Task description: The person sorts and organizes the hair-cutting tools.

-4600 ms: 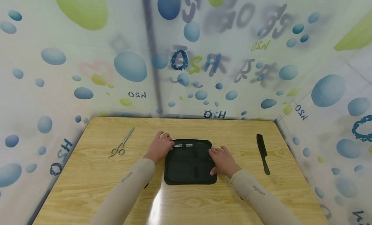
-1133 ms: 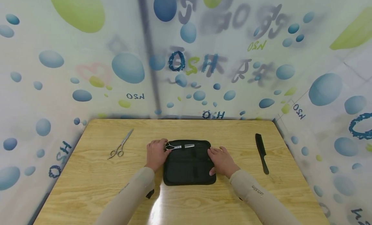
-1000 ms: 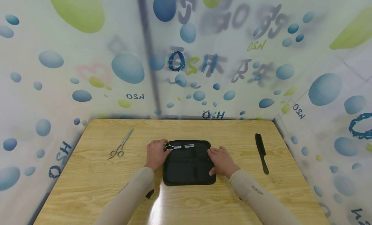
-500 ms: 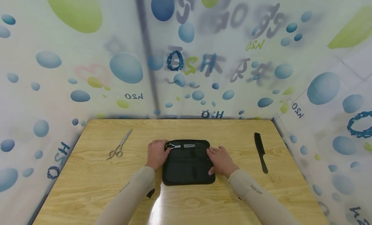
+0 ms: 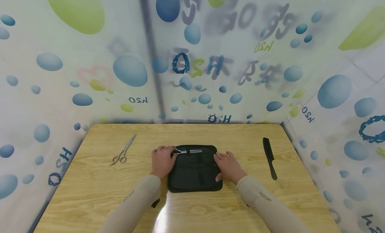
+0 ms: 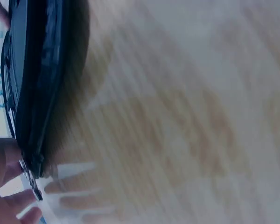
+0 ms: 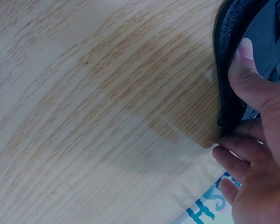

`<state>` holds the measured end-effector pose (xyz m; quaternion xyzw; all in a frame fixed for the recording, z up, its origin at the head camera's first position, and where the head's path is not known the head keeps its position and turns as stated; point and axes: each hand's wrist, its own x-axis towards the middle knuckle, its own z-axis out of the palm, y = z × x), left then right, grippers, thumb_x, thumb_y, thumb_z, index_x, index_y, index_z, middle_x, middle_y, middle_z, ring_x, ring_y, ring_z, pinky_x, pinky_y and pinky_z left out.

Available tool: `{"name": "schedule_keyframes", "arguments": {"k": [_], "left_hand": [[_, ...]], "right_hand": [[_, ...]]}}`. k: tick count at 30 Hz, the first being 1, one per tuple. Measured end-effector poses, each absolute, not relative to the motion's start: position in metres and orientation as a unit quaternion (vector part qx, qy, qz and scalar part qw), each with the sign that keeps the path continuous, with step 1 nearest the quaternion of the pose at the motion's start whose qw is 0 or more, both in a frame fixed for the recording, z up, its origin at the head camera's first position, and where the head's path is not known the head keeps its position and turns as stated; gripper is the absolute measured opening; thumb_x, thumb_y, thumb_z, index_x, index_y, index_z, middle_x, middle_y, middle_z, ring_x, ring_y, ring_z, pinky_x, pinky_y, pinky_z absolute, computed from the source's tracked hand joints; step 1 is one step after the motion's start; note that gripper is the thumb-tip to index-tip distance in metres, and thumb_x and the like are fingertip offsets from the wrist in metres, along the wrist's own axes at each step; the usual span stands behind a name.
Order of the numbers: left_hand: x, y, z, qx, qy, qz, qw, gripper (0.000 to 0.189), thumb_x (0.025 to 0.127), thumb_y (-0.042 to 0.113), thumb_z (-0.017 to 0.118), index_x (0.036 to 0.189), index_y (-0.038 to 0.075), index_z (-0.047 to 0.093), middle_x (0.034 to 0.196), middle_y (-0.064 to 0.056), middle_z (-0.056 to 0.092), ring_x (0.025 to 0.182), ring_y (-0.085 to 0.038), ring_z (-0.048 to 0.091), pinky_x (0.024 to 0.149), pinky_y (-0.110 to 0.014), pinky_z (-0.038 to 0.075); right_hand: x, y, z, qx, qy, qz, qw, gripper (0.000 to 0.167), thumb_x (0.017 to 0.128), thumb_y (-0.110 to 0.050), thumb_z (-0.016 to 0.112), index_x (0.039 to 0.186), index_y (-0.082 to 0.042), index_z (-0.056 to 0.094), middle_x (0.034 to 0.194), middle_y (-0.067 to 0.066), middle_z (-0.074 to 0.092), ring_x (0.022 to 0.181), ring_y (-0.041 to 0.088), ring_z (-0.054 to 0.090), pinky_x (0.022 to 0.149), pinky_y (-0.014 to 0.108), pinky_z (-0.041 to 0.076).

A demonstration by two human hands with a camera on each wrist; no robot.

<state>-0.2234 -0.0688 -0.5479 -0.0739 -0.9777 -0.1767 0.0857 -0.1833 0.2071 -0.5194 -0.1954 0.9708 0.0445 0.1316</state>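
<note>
An open black zip case [image 5: 192,176] lies flat on the table. Silver thinning scissors [image 5: 196,151] run along its upper part, passing under a dark loop, with the blades toward the right. My left hand [image 5: 162,161] is at the case's upper left corner, pinching the scissors' handle end. The left wrist view shows fingers [image 6: 11,205] close about the metal handles [image 6: 30,179], partly hidden. My right hand [image 5: 230,166] grips the case's right edge; in the right wrist view its thumb [image 7: 245,65] presses the inner side near the zip.
Another pair of scissors [image 5: 122,154], silver, lies at the left of the wooden table [image 5: 99,193]. A black comb [image 5: 270,157] with a handle lies at the right. Patterned walls [image 5: 180,102] stand behind and at both sides.
The thinning scissors have slid rightward through the loop since the earliest frame. My left hand has shifted back to their handles. My right hand keeps its hold on the case.
</note>
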Motion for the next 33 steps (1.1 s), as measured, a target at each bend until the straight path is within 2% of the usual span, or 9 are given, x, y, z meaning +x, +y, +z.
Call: {"name": "schedule_keyframes", "arguments": {"k": [5,18,33], "left_hand": [[-0.2212,-0.0679,-0.5495,-0.066,-0.983,-0.152,0.077,0.03,0.09,0.031,0.07,0.118,0.022,0.072,0.12,-0.003,0.071,0.12,-0.03,0.058,0.102,-0.057,0.039],[-0.2203,-0.0681,-0.5546,-0.109,-0.979,-0.137,0.104,0.031,0.09,0.034,0.069,0.119,0.023,0.071,0.122,-0.003,0.07,0.125,-0.031,0.057,0.1,-0.053,0.038],[-0.2189,-0.0631,-0.5515,-0.132,-0.98,-0.107,0.107,0.033,0.09,0.035,0.069,0.122,0.025,0.069,0.124,-0.003,0.069,0.124,-0.03,0.058,0.099,-0.052,0.04]], "right_hand": [[-0.1826,0.2066,-0.5188,-0.196,0.971,0.045,0.131,0.096,0.07,-0.054,0.08,0.144,-0.004,0.045,0.151,0.011,0.045,0.139,0.025,0.043,0.119,0.048,0.024],[-0.1808,0.2067,-0.5163,-0.19,0.97,0.036,0.144,0.095,0.071,-0.052,0.08,0.144,-0.003,0.045,0.152,0.012,0.044,0.14,0.026,0.042,0.119,0.048,0.023],[-0.1826,0.206,-0.5171,-0.191,0.971,0.037,0.137,0.095,0.071,-0.052,0.08,0.145,-0.003,0.044,0.152,0.011,0.044,0.14,0.026,0.042,0.119,0.048,0.022]]}}
